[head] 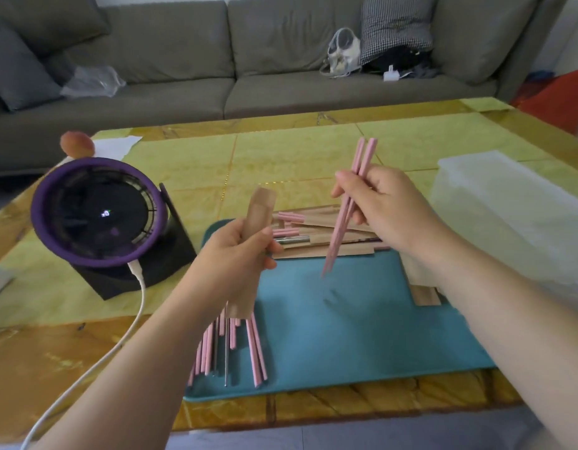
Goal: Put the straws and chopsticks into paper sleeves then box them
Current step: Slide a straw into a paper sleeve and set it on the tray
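Note:
My right hand (pixel 382 206) grips a pair of pink chopsticks (pixel 341 222) held above the teal mat (pixel 346 336), their thin tips pointing down and left. A brown paper sleeve (pixel 258 209) stands nearly upright in the grip of my left hand (pixel 239 251). Behind both hands lies a pile of filled and empty sleeves (pixel 320 235), some with pink ends or metal straws sticking out. Loose pink chopsticks and metal straws (pixel 229 345) lie on the mat under my left forearm. A translucent plastic box (pixel 515 216) sits at the right.
A purple desk fan (pixel 99 212) on a black base stands at the left, its white cable (pixel 118 336) trailing toward the front edge. A peach (pixel 77 143) lies behind the fan. More empty sleeves (pixel 424 292) lie under my right forearm. A grey sofa is beyond the table.

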`<state>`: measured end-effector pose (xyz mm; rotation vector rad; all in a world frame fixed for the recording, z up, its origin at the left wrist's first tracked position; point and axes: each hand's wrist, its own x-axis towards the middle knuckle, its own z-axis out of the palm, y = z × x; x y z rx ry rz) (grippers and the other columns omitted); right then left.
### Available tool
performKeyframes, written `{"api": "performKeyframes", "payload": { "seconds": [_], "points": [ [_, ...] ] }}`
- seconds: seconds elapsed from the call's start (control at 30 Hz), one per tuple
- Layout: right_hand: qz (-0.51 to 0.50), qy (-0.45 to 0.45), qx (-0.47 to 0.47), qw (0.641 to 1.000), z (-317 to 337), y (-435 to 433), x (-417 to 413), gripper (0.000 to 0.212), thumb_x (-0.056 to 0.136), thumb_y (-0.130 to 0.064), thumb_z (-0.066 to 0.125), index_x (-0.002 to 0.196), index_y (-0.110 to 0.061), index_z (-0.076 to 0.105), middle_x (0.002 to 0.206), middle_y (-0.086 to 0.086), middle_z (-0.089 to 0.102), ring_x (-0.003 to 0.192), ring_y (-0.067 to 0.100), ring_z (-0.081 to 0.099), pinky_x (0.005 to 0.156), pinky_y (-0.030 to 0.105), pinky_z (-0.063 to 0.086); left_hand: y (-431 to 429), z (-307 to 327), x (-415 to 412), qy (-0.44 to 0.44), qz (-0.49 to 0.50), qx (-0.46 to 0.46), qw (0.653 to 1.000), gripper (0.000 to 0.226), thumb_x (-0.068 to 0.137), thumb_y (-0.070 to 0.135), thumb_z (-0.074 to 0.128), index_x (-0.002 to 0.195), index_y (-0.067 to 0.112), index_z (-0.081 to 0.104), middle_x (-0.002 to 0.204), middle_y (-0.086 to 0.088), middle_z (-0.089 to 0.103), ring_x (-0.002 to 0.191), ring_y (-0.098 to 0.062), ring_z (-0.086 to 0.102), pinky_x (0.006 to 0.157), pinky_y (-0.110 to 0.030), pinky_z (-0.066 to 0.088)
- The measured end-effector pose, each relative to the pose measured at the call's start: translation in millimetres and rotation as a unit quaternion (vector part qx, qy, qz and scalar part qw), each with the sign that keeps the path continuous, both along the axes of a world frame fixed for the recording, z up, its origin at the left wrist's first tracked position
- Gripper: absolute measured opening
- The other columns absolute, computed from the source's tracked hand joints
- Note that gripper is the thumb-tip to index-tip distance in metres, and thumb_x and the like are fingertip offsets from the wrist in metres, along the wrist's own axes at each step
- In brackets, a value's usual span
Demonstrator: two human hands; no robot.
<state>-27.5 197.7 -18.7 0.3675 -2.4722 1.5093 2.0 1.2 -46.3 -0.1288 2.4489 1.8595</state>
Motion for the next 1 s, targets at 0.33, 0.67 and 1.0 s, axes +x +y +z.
{"api": "performKeyframes", "payload": {
  "seconds": [0.33, 0.67, 1.0],
  "points": [
    [-0.091, -0.058, -0.355, 0.929, -9, 31, -13, 0.037, 0.099, -0.03, 0.044, 0.067, -0.014, 0.054, 0.054, -0.001, 0.036, 0.039, 0.007, 0.031, 0.04, 0.02, 0.024, 24, -10, 5, -0.086, -0.174, -0.037, 0.98, 0.021, 0.098, 0.031, 0.046, 0.1, 0.022, 0.065, 0.07, 0.008, 0.065, 0.063, -0.012, 0.06, 0.081, -0.038, 0.045],
    [-0.056, -0.107, -0.295, 0.948, -12, 26, -5, 0.034, 0.099, -0.029, 0.042, 0.072, -0.013, 0.056, 0.061, -0.004, 0.043, 0.046, 0.005, 0.037, 0.043, 0.015, 0.031, 20, -1, 14, -0.081, -0.23, -0.009, 0.97, 0.026, 0.099, 0.029, 0.041, 0.1, 0.016, 0.064, 0.069, 0.006, 0.06, 0.062, -0.012, 0.053, 0.08, -0.036, 0.042],
    [0.031, -0.153, -0.214, 0.964, -11, 13, 3, 0.026, 0.098, -0.026, 0.045, 0.083, -0.015, 0.062, 0.056, -0.006, 0.05, 0.044, 0.005, 0.039, 0.042, 0.013, 0.034, 12, 4, 16, -0.085, -0.24, -0.008, 0.967, 0.029, 0.1, 0.03, 0.038, 0.103, 0.014, 0.063, 0.069, 0.005, 0.058, 0.06, -0.011, 0.051, 0.078, -0.031, 0.043]
  ]
}}
